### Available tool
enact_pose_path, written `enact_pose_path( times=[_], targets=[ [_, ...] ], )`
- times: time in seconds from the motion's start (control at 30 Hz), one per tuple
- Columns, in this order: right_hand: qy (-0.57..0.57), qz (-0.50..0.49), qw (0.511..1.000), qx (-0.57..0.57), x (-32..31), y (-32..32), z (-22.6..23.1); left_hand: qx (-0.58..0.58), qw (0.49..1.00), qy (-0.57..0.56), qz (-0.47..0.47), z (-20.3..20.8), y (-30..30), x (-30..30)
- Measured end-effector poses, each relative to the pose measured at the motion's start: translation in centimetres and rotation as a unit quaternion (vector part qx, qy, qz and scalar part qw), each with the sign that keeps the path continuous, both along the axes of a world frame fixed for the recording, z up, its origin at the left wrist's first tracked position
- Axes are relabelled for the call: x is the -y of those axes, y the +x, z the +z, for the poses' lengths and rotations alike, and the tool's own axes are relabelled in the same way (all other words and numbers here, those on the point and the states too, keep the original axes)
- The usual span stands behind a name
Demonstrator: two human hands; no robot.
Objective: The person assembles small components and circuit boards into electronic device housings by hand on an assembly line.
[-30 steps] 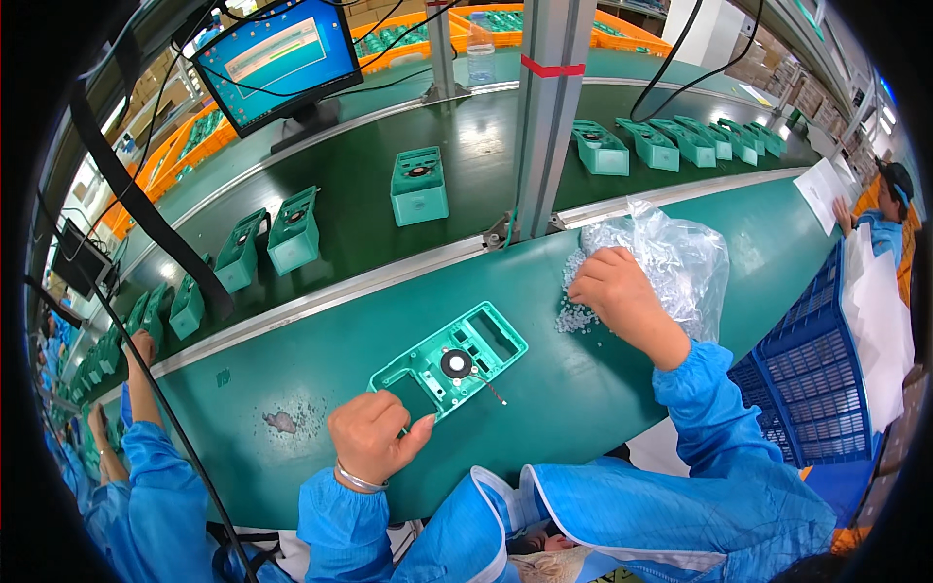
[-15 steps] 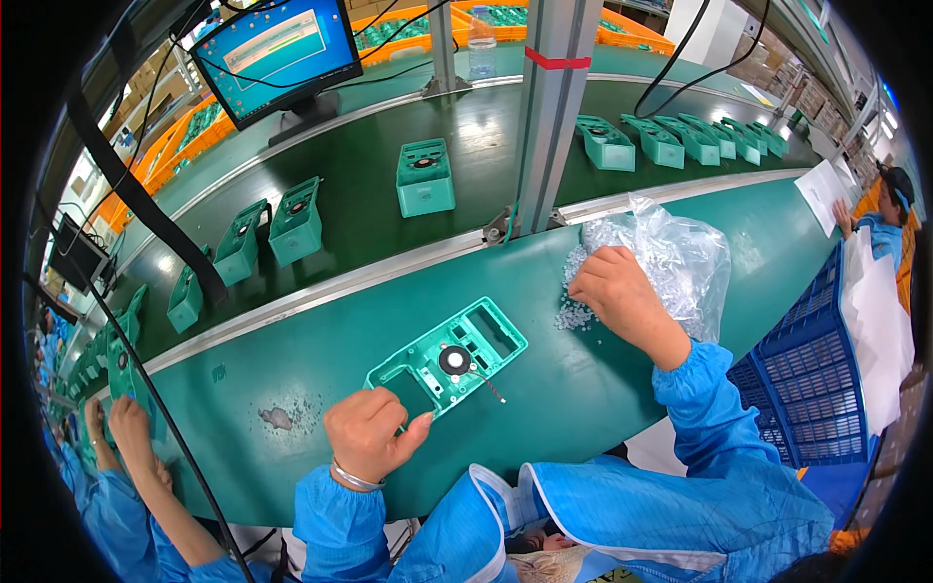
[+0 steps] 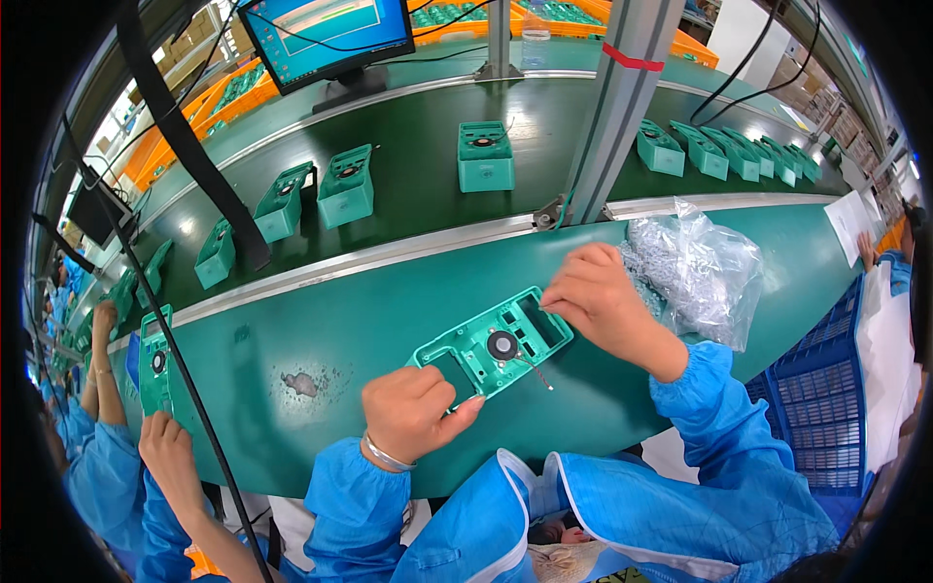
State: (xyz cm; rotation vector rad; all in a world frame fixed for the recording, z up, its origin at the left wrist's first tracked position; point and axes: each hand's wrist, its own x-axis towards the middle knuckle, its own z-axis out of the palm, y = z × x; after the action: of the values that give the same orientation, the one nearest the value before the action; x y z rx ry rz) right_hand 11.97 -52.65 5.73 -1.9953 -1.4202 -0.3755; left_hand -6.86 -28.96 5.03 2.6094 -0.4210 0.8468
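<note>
A green plastic housing point(image 3: 474, 336) lies tilted on the bench in front of me, its inside facing up. Mounted in it is a round black speaker-like part point(image 3: 502, 345) with a pale centre, and a short thin wire point(image 3: 536, 372) trails off over the near rim. My left hand point(image 3: 413, 413) is closed on the housing's left end. My right hand point(image 3: 607, 306) is at the right end, thumb and finger pinched over the far right corner; whatever is between them is too small to make out. Behind that hand lies a clear plastic bag point(image 3: 714, 282) of small whitish pieces, some spilled beside it.
Beyond the bench's metal rail, a dark green conveyor point(image 3: 418, 209) carries several green housings point(image 3: 486, 173). A metal post point(image 3: 627, 107) rises at the rail. To the right stands a blue basket point(image 3: 816, 398). At left, a co-worker's hand point(image 3: 170, 452) is by another housing point(image 3: 155, 379).
My right hand has moved from the loose pieces by the bag to the housing's right end. My left hand stays on the housing. The whole view has shifted.
</note>
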Motion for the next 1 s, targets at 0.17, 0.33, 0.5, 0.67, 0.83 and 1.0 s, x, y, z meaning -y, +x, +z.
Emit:
enact_pose_path(
  times=[0.17,0.33,0.5,0.67,0.83,1.0],
  targets=[
    [-0.002,0.007,1.000,-0.012,-3.1,-0.7,-1.4,-0.003,1.000,-0.010,0.005,0.0,-0.2,0.3],
    [-0.005,-0.004,1.000,0.009,-4.1,-1.4,-1.5,0.007,1.000,-0.002,0.011,0.0,-0.3,0.2],
    [-0.021,-0.028,0.995,0.088,-4.5,-2.0,-0.7,-0.001,1.000,0.000,0.015,-0.1,-0.4,0.2],
    [-0.034,-0.020,0.992,0.117,-4.4,-2.1,-0.5,-0.003,1.000,-0.002,0.013,0.0,-0.3,0.2],
    [-0.076,-0.012,0.985,0.152,-4.0,-2.4,-0.2,-0.009,1.000,-0.005,0.002,0.0,-0.3,0.1],
    [-0.047,-0.040,0.991,0.122,-3.6,-3.1,-1.3,-0.013,1.000,0.002,0.001,0.0,-0.1,-0.1]
  ],
)
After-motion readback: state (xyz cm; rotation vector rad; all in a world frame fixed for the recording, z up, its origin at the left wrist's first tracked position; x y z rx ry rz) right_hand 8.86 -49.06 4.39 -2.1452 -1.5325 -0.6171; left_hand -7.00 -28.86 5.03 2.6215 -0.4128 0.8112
